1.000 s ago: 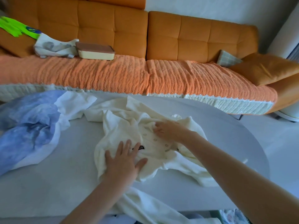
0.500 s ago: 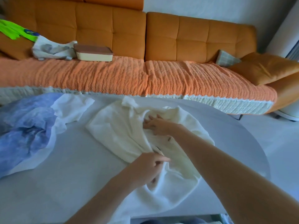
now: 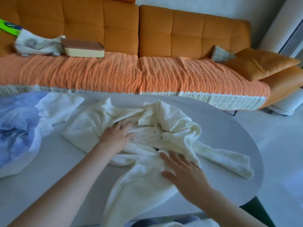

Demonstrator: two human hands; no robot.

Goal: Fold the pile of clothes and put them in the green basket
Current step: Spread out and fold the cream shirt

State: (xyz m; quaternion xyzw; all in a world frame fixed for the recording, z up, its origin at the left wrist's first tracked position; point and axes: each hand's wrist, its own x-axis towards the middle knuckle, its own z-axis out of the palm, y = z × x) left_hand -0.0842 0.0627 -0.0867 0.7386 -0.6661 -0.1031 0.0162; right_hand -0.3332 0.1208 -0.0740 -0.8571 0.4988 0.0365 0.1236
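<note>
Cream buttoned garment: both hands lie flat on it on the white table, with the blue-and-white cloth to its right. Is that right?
No. The head view shows the blue-and-white cloth on the left of the cream buttoned garment, not its right. The left hand and right hand do lie flat on it, on the white table.

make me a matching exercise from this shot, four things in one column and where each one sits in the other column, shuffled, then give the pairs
Things
1. cream buttoned garment
2. blue and white cloth
3. lidded box
4. orange cushion

Places
a. right end of the sofa
b. left side of the table
c. middle of the table, under the left hand and right hand
d. sofa seat, next to a crumpled grey and white cloth

Pairs: 1-c, 2-b, 3-d, 4-a
</note>
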